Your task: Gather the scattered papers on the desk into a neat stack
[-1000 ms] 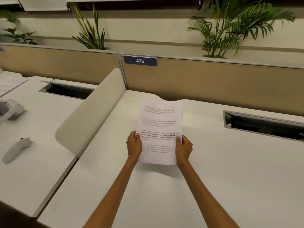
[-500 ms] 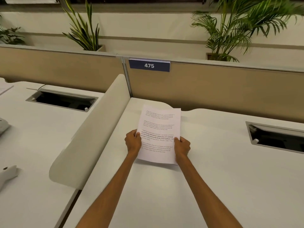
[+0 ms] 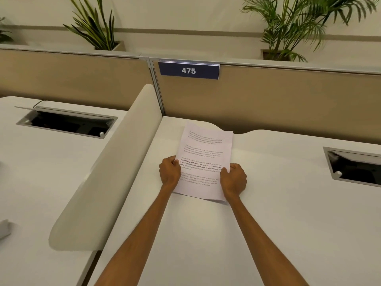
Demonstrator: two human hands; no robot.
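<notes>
Both the left hand [image 3: 169, 172] and right hand [image 3: 234, 179] pinch the papers [image 3: 205, 155] by their side edges over the desk [image 3: 288, 213], fingers hidden underneath, print too small to read.

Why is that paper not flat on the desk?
Held: left hand and right hand grip the papers by the side edges.

There is a single view, from a wide-angle camera worn on the person's head, looking forward and steeply down across the white desk top [image 3: 268, 234]. It sits close above the near edge, with both bare forearms running up from the bottom of the frame. It faces the far tan fabric partition [image 3: 288, 100] and the dark blue number plate reading 475 [image 3: 188, 70]. Straight lines bow outward near the frame's edges.
</notes>
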